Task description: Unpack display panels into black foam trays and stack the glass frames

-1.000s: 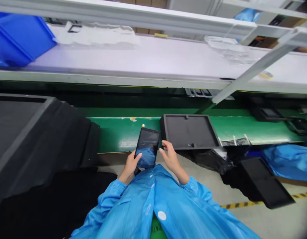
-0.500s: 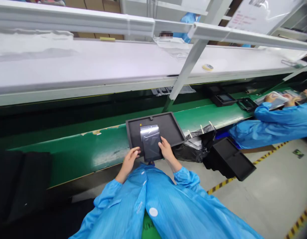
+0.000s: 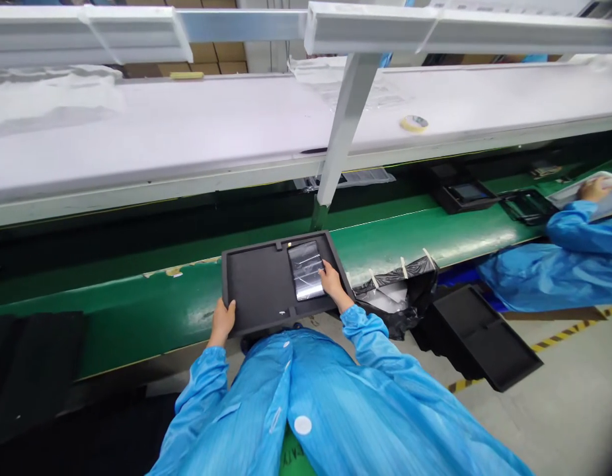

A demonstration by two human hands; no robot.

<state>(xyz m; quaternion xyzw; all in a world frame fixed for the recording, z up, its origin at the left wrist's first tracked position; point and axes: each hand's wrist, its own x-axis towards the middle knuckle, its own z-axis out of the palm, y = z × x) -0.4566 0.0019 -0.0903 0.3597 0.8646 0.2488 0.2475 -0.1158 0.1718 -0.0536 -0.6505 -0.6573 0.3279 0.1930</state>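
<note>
A black foam tray lies on the green conveyor belt in front of me. A dark tablet in shiny clear film lies in the tray's right half. My right hand rests on the tablet's near right corner, fingers curled on it. My left hand grips the tray's near left edge, thumb on top. Both arms wear blue sleeves.
A white shelf with a roll of tape runs above the belt, held by a metal post. A black bag and another black tray sit at right. A co-worker's blue sleeve and further trays lie down the belt.
The tablet went from being held in both hands over the belt into the tray's right half. My left hand let go of it and took the tray's left edge.
</note>
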